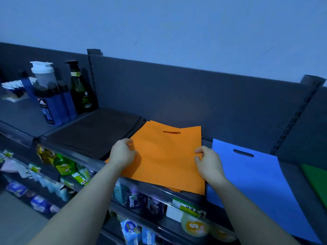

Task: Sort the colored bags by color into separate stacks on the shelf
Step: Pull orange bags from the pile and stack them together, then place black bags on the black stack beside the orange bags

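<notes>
An orange bag with a slit handle lies flat on the top shelf, on top of more orange bags whose edges show beneath. My left hand pinches its left edge and my right hand pinches its right edge. A stack of black bags lies to the left, touching the orange stack. A blue bag lies to the right and hangs over the shelf's front edge. A green bag shows at the far right edge.
Bottles stand at the shelf's left end: a blue one, a dark green pump bottle and a white-capped one. Lower shelves hold packaged goods and green bottles. A grey back panel closes the shelf behind.
</notes>
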Demonstrator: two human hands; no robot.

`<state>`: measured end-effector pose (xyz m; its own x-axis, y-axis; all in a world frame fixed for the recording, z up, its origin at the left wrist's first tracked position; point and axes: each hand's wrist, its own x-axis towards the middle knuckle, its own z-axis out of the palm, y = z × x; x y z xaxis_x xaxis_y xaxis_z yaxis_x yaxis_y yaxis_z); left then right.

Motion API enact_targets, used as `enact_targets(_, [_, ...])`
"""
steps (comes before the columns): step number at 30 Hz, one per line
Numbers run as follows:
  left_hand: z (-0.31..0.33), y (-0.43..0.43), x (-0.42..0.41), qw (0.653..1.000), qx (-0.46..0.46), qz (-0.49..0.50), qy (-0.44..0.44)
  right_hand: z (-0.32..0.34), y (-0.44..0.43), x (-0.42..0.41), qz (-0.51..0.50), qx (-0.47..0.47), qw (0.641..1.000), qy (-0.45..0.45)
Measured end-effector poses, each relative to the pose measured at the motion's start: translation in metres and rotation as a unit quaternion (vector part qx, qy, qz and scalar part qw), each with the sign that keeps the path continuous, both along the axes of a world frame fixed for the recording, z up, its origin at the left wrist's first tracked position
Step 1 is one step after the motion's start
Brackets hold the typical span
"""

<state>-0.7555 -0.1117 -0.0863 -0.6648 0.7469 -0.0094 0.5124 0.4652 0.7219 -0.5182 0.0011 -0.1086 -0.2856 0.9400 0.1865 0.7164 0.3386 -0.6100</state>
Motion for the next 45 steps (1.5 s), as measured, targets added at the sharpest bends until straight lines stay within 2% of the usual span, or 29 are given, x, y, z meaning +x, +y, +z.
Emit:
enact_targets(6, [-0.015,0.018,-0.038,0.998,-0.021,-0.056,0.037,-0.008,-0.002,-0.025,-0.033,-0.004,0.995,-0.098])
enact_targets(8, [-0.018,0.022,-0.048,0.992,-0.041,-0.085,0.08,-0.007,-0.004,-0.031,-0.04,0.0,0.99,-0.137])
enact_targets(11, [-0.016,0.028,-0.056,0.973,-0.053,-0.12,0.189,-0.006,-0.007,-0.033,-0.064,0.029,0.982,-0.173])
enact_targets(13, [-0.01,0.033,-0.052,0.959,-0.038,-0.147,0.241,-0.003,-0.01,-0.028,-0.094,0.05,0.977,-0.182])
enact_targets(17, [0.003,0.047,-0.022,0.93,0.012,-0.224,0.291,0.004,-0.023,-0.004,-0.146,0.063,0.966,-0.203])
enact_targets(25, [0.028,0.067,0.082,0.888,0.101,-0.368,0.256,0.025,-0.057,0.09,-0.261,0.056,0.931,-0.248])
enact_targets(30, [0.034,0.074,0.161,0.853,0.106,-0.447,0.25,0.036,-0.087,0.167,-0.331,0.051,0.906,-0.261])
enact_targets(35, [0.036,0.074,0.25,0.827,0.114,-0.489,0.255,0.044,-0.108,0.248,-0.393,0.035,0.877,-0.275])
enact_targets(45, [0.04,0.078,0.429,0.802,0.15,-0.527,0.238,0.057,-0.129,0.415,-0.432,0.024,0.854,-0.289])
